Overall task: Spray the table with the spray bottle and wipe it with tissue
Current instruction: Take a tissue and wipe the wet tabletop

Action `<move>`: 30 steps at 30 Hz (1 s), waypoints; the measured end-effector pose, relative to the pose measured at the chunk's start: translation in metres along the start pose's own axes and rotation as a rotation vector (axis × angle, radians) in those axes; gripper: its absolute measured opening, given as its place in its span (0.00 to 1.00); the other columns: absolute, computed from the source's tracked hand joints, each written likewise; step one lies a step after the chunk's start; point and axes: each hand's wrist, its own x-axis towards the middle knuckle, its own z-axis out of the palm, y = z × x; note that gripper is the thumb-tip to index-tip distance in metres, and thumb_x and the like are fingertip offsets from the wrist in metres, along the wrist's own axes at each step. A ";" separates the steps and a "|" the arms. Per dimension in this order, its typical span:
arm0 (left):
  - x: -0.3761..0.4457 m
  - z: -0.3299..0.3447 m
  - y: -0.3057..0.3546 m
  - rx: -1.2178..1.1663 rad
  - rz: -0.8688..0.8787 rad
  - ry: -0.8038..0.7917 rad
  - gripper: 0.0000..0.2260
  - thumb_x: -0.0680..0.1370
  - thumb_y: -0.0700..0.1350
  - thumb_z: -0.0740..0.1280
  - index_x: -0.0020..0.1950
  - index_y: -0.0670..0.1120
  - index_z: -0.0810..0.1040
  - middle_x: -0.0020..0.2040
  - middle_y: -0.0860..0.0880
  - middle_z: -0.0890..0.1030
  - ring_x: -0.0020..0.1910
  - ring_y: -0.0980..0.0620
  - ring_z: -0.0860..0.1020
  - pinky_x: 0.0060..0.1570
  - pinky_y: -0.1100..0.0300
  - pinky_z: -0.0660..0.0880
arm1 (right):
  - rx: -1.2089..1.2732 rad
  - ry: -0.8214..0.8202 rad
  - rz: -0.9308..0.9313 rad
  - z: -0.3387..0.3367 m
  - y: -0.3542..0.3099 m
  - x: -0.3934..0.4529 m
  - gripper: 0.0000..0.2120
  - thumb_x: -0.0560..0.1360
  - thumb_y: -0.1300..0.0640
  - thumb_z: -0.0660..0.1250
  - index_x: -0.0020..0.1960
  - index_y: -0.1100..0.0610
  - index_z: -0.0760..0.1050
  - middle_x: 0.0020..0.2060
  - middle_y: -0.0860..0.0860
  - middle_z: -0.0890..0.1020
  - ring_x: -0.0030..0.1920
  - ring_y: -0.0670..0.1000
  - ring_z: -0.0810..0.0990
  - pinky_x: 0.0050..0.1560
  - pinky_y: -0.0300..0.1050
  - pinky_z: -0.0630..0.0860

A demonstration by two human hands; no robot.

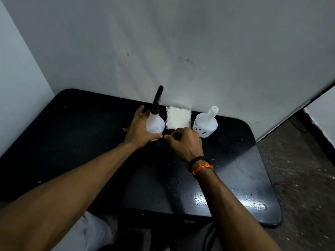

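My left hand (140,130) is wrapped round the body of the spray bottle (155,124), fingers pressed to its near side, thumb up by the black trigger head; the bottle stands upright on the black table (72,142), at the back by the wall. I judge I hold it low so it stays steady. My right hand (184,144) is just beside it, fingers curled in at the near edge of the tissue (178,117); whether they pinch it yet I cannot tell, the knuckles hide the tips. The tissue lies flat between the spray bottle and a second white bottle (205,124), which stands untouched further right. Droplets (190,185) shine on the near right part of the table, so spraying looks done there; wiping seems the step at hand.
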 end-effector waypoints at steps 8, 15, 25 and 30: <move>0.016 -0.019 -0.004 0.162 -0.214 0.269 0.33 0.69 0.54 0.78 0.64 0.42 0.66 0.63 0.41 0.70 0.59 0.38 0.75 0.46 0.44 0.77 | -0.089 -0.048 0.102 -0.001 0.030 0.010 0.10 0.72 0.47 0.73 0.40 0.54 0.82 0.37 0.50 0.84 0.40 0.51 0.81 0.42 0.41 0.72; 0.004 -0.009 -0.004 0.197 0.032 0.004 0.07 0.75 0.43 0.70 0.43 0.43 0.75 0.44 0.46 0.78 0.46 0.44 0.78 0.42 0.50 0.76 | -0.216 -0.051 -0.002 0.017 0.031 0.035 0.09 0.74 0.55 0.69 0.48 0.59 0.85 0.46 0.58 0.84 0.48 0.59 0.82 0.46 0.47 0.77; 0.007 0.023 -0.010 0.353 0.255 -0.263 0.21 0.81 0.48 0.63 0.74 0.44 0.70 0.74 0.47 0.70 0.73 0.48 0.67 0.73 0.55 0.60 | -0.271 -0.023 -0.112 0.049 0.022 0.086 0.15 0.75 0.54 0.69 0.59 0.59 0.81 0.54 0.58 0.81 0.56 0.61 0.79 0.52 0.51 0.77; 0.006 0.032 -0.023 0.394 0.252 -0.270 0.21 0.82 0.47 0.60 0.75 0.45 0.69 0.75 0.48 0.68 0.74 0.48 0.65 0.74 0.53 0.58 | -0.304 -0.028 -0.089 0.061 0.027 0.092 0.14 0.76 0.51 0.69 0.55 0.60 0.82 0.51 0.59 0.81 0.54 0.61 0.79 0.49 0.51 0.78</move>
